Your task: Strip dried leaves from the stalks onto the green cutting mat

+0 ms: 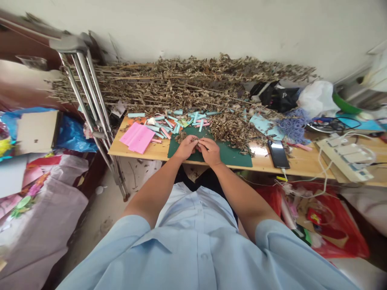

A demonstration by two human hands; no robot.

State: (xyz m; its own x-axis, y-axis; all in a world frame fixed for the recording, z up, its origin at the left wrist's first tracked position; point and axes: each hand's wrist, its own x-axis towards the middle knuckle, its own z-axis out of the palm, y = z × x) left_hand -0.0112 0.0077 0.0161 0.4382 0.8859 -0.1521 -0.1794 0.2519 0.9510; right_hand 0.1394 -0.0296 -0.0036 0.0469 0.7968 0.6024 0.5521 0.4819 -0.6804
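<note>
My left hand (186,148) and my right hand (211,151) meet over a dark green cutting mat (236,158) at the table's front edge. The fingertips of both are pinched together, and whatever small thing sits between them is too small to make out. A small clump of dried leaves (181,137) lies just beyond my left hand. Beyond my right hand spreads a large heap of crumbled dried leaves (232,129), partly on the mat. Several light blue paper rolls (196,118) and a few pink paper rolls (165,133) are scattered behind my hands.
Long dried stalks (169,82) lie along the wall. Pink paper sheets (137,137) rest at the table's left, beside metal crutches (90,88). To the right are a phone (278,154) on a cable, purple yarn (294,125) and a power strip (344,157). A red bag (347,233) is below.
</note>
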